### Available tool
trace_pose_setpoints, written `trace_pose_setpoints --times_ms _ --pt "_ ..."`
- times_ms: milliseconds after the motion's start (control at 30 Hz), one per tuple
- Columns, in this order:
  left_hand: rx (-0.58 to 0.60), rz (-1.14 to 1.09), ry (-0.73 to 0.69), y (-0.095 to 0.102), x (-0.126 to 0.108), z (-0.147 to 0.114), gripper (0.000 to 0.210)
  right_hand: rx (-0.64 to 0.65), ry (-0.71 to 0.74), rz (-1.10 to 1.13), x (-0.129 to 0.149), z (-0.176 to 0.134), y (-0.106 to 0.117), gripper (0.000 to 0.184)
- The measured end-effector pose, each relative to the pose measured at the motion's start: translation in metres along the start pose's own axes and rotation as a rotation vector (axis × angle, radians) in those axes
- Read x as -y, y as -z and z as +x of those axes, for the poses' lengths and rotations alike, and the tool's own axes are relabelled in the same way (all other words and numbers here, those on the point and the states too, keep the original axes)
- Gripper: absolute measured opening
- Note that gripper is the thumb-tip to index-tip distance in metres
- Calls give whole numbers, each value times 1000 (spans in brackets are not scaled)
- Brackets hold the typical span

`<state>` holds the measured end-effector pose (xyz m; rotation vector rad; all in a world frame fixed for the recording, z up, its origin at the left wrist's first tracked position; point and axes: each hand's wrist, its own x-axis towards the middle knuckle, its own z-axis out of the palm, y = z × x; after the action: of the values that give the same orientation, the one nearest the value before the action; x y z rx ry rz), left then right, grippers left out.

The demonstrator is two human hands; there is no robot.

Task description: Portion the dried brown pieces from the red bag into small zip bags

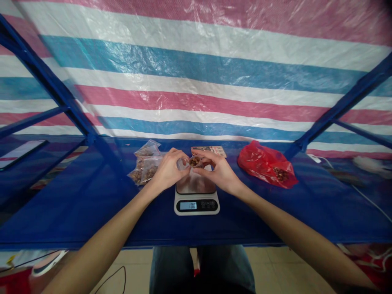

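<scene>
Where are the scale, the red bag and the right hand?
Scale (196,186): head view, on its weighing plate.
Red bag (260,164): head view, on the middle of its crumpled side.
Right hand (221,172): head view, on the back of the hand.

We look into moderately dim light, with white glare streaking the plastic sheet (196,55) from eleven to one o'clock and glints on the red bag (259,163) near three. The scale's display (184,206) at six glows pale, its digits readable. Wide-angle stretch shows toward our edges; we find the white plastic (372,164) at three blurred.
</scene>
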<state>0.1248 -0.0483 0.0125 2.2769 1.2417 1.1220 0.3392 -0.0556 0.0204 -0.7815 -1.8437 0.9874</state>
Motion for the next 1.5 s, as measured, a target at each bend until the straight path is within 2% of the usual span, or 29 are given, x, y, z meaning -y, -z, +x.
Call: trace_pose_setpoints --times_ms 67,267,433,567,667,800,933,1000,1067,1133,1200,1267,1367,1433,1500 --pt "-6 -2 23 0 1 0 15 -2 27 -81 2 3 0 50" --pt "-10 -8 71 3 -1 0 13 13 191 -436 22 11 5 25" --pt "-19 -45 107 2 -3 -1 15 113 260 -566 37 18 0 30" --pt "-34 -113 134 0 -4 -1 20 119 301 -518 45 22 1 32" --pt "-39 -219 146 2 -6 0 16 -18 266 -467 47 18 15 37" --pt "-23 -556 267 7 -11 0 27 -142 173 -457 30 0 45 32" --pt "3 -907 363 6 -18 0 42 -175 -56 -451 -11 -33 71 23" --pt "-9 -1028 428 3 -23 -1 41 -128 -159 -548 -27 -48 79 22" --pt "-34 -1059 502 -2 -29 -1 38 -73 -173 -656 -32 -59 83 18" --pt "-64 -1035 579 -8 -35 1 39 -111 -112 -699 -25 -63 81 23" --pt "-76 -1013 647 -18 -42 4 42 -220 -37 -637 -12 -58 73 31" --pt "-53 -999 669 -30 -50 9 46 -269 -11 -465 3 -47 58 25" --pt "-112 -925 530 -47 -62 17 45 -210 -60 -86 15 -25 32 29" --pt "-201 -874 436 -54 -69 20 40 -244 -95 133 16 -14 19 32" --pt "-225 -885 431 -57 -72 20 36 -318 -119 301 14 -9 12 32"
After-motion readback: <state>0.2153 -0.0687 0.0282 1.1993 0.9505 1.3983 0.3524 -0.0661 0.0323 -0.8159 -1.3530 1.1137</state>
